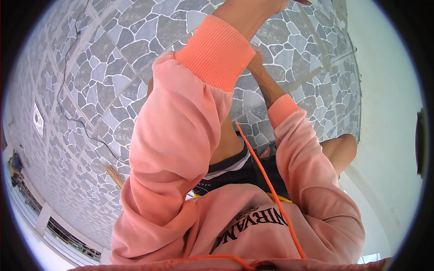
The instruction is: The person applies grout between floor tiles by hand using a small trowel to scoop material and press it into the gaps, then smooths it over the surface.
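Observation:
My left hand (273, 7) reaches up to the top edge, where it is mostly cut off; a small dark thing (300, 2) is beside it, too cropped to name. My right hand (257, 58) is mostly hidden behind the left arm's pink sleeve (181, 117), and I cannot see what, if anything, it holds. Under both arms is a floor of grey irregular stone-pattern tiles (307, 54) with white joints and some straight seams. My bent bare knee (343, 149) shows at the right, below a pale grout-like streak on the tiles.
A grey cable (68, 97) snakes across the tiles on the left. Straw bristles (113, 174), like a broom's, poke out beside my left sleeve. A white wall (379, 90) bounds the floor on the right. An indistinct dark heap (16, 168) lies at the far left by a railing (72, 244).

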`<state>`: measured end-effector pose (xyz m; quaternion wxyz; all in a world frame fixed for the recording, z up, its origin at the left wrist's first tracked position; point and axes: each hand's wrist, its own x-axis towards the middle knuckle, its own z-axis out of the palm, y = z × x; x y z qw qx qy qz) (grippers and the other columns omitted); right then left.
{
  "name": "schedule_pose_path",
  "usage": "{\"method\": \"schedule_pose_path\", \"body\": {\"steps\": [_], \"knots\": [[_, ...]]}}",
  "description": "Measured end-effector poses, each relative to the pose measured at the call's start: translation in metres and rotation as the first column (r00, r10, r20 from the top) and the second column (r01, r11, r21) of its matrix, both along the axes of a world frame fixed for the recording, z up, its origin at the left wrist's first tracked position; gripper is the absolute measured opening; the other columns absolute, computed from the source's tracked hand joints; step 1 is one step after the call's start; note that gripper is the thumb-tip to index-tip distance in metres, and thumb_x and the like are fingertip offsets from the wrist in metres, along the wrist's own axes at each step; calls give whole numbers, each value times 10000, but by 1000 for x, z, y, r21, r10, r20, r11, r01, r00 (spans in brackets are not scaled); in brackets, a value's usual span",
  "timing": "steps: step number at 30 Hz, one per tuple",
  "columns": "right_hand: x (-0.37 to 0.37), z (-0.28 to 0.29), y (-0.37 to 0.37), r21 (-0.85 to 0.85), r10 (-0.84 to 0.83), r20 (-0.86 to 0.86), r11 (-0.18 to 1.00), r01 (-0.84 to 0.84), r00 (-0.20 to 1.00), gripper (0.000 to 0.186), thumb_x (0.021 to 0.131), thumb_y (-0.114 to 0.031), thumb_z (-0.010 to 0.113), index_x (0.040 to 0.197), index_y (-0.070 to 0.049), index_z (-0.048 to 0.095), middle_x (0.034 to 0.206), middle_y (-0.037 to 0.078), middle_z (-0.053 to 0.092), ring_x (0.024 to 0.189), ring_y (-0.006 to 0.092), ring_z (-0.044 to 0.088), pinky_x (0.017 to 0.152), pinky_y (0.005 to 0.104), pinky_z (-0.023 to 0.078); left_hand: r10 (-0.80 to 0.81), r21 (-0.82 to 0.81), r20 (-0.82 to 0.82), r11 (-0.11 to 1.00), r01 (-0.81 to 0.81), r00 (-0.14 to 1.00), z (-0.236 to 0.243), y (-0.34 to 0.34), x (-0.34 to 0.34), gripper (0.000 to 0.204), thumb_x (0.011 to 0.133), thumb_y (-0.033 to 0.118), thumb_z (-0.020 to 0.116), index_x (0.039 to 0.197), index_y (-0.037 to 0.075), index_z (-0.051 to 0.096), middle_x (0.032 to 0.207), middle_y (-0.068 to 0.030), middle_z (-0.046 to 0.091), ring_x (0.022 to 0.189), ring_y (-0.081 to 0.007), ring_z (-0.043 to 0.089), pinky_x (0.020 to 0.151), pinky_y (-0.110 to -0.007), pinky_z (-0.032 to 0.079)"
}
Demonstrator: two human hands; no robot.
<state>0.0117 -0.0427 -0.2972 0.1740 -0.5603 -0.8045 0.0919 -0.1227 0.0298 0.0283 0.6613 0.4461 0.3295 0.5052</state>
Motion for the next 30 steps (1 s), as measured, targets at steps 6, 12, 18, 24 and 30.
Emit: {"method": "schedule_pose_path", "body": {"steps": [6,12,18,24,30], "knots": [[-17,7,93,-562,-279,-243,821,100,929,271,776,-245,546,794,-5,671,843,203,672,839,339,652,773,390,514,45,-72,-48,996,-49,998,12,-8,1,204,879,146,485,848,-9,612,764,-108,580,716,-207,558,619,-361,490],[-65,76,86,-570,250,352,821,-5,902,409,854,-335,501,1064,1,602,1152,249,591,1100,309,574,882,401,473,228,-35,19,973,-227,973,-10,5,-46,171,894,181,482,829,51,572,730,-71,527,703,-186,529,629,-377,481],[-43,44,38,-129,304,373,953,-276,877,328,762,-205,556,994,11,637,925,210,664,889,330,656,750,438,506,256,-86,56,964,-251,965,-8,12,-25,168,898,192,483,820,64,559,740,-63,510,706,-187,513,622,-393,477],[-28,57,51,-474,-5,354,861,184,935,277,744,-253,582,845,-15,679,862,171,664,861,324,656,777,425,514,259,-135,68,959,-248,964,-16,18,-42,167,898,197,487,827,63,559,744,-63,510,706,-185,513,618,-391,477],[-37,2,94,-115,-103,130,986,118,986,256,726,-265,608,771,-24,683,838,165,667,836,298,660,722,389,531,202,-205,138,964,-172,970,-8,27,-22,167,898,203,492,835,63,558,749,-62,510,706,-183,513,612,-389,478]]}}
